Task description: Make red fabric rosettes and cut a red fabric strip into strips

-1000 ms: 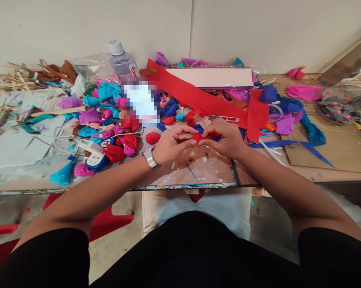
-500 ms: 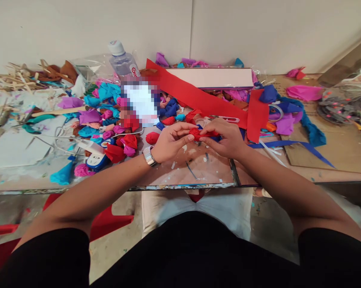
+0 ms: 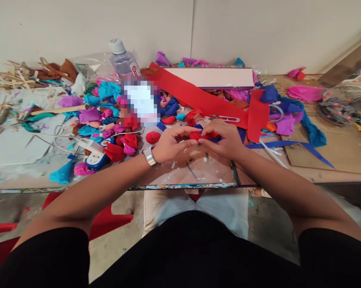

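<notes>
Between my two hands is a small red crepe-paper rose [image 3: 195, 135], its coiled face turned up. My left hand [image 3: 175, 142], with a metal watch at the wrist, pinches the rose's left side between thumb and fingers. On the other side my right hand [image 3: 221, 138] grips the gathered red paper that trails from the rose, partly hidden by its fingers. Just behind the hands lie small snips [image 3: 227, 119] with a pale handle. A long red paper strip [image 3: 198, 94] slants across the pile beyond, and a red paper bud [image 3: 153, 137] rests left of my left hand.
Heaps of coloured paper flowers [image 3: 92, 116] cover the left of the table, around a power strip [image 3: 96, 159] and a clear bottle [image 3: 125, 62]. Pliers [image 3: 33, 122] lie farther left. A long white box [image 3: 210, 77] sits at the back; a tape roll [image 3: 276, 113] and cardboard [image 3: 327, 154] are right.
The rose has dropped slightly toward me and its coiled face shows more. My left fingers have shifted a little on it; both hands still hold it.
</notes>
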`<state>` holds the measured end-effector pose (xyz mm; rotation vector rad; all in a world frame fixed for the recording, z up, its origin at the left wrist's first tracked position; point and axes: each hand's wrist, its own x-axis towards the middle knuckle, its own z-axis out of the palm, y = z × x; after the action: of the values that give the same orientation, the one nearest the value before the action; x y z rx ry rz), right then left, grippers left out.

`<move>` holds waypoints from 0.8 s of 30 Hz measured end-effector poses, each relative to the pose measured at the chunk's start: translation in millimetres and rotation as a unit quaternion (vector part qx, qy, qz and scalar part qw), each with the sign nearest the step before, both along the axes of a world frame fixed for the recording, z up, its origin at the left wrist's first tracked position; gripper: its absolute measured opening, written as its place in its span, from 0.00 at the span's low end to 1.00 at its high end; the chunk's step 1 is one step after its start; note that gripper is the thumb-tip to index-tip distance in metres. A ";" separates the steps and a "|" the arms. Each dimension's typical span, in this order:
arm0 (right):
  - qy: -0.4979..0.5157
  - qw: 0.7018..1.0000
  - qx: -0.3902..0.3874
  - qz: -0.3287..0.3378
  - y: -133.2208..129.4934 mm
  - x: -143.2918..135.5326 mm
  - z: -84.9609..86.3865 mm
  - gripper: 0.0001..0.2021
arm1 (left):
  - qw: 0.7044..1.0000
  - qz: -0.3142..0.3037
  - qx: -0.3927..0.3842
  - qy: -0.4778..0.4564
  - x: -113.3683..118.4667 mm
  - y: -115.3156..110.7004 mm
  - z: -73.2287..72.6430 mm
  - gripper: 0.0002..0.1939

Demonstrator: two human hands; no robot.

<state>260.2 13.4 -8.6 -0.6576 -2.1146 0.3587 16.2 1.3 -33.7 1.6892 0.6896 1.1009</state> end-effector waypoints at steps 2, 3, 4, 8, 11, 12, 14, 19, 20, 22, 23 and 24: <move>0.006 1.000 0.004 -0.003 0.4 0.2 -0.7 0.13 | 1.000 0.012 0.006 0.016 0.1 -0.5 0.9 0.23; 0.008 1.000 0.004 -0.006 0.5 0.6 -0.4 0.14 | 1.000 0.017 0.009 0.022 0.3 -0.7 1.7 0.23; 0.008 1.000 0.003 -0.008 0.4 1.2 0.1 0.15 | 0.999 0.020 0.012 0.026 0.5 -0.9 2.8 0.22; 0.001 1.000 0.004 0.004 -0.4 3.1 2.9 0.14 | 0.999 0.021 0.028 0.027 0.3 -1.2 8.0 0.22; 0.010 1.000 0.020 0.017 0.4 3.2 2.5 0.10 | 0.997 0.021 0.060 0.048 -1.5 -0.6 11.0 0.21; 0.016 0.999 0.029 0.020 1.1 3.1 1.9 0.09 | 0.996 0.018 0.070 0.056 -2.1 -0.2 11.3 0.21; 0.022 0.998 0.044 0.024 3.1 2.8 0.1 0.10 | 0.994 0.012 0.087 0.067 -2.7 0.7 10.9 0.20; 0.025 0.999 0.037 0.007 6.6 2.8 -4.0 0.14 | 0.990 -0.006 0.126 0.070 -1.2 2.1 9.1 0.20; 0.027 0.999 0.037 0.005 6.7 2.8 -4.5 0.14 | 0.989 -0.008 0.130 0.071 -0.6 1.8 9.2 0.19; 0.031 0.998 0.046 0.006 6.5 2.9 -5.1 0.13 | 0.988 -0.010 0.135 0.075 0.2 0.7 9.5 0.19; 0.033 0.998 0.052 0.009 6.3 2.9 -5.1 0.12 | 0.988 -0.011 0.135 0.075 0.4 0.1 9.4 0.20; 0.034 0.998 0.057 0.011 6.1 2.9 -5.0 0.12 | 0.989 -0.012 0.130 0.075 0.7 -0.5 9.0 0.20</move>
<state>263.1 19.5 -13.6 -0.5489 -2.0615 0.2658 16.9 0.8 -24.7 2.0143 0.6388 1.0923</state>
